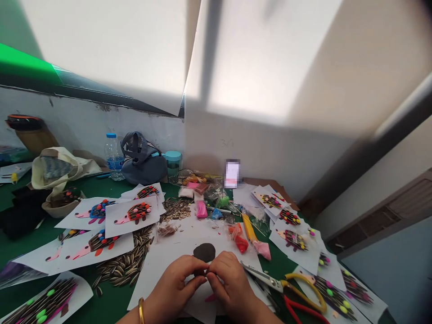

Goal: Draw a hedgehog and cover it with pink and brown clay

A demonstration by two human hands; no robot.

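My left hand (178, 283) and my right hand (231, 281) meet above white paper (151, 272). Their fingertips are closed in a pinch on a small dark piece of modelling clay (200, 272), mostly hidden by the fingers. Just beyond them, a flat dark brown clay oval (204, 252) lies on the paper. Under my hands shows a bit of pink clay (211, 298). Scissors (281, 284) with yellow and red handles lie to the right of my right hand. Striped sunflower seeds (126, 265) are heaped left of the paper.
Finished hedgehog pictures (131, 216) lie at left, more hedgehog pictures (293, 240) at right. Bagged clay in red (239, 238) and pink (201, 209) sits ahead. A water bottle (114, 157), blue bag (143, 164), teal-lidded cup (173, 165) and phone (232, 173) stand near the wall.
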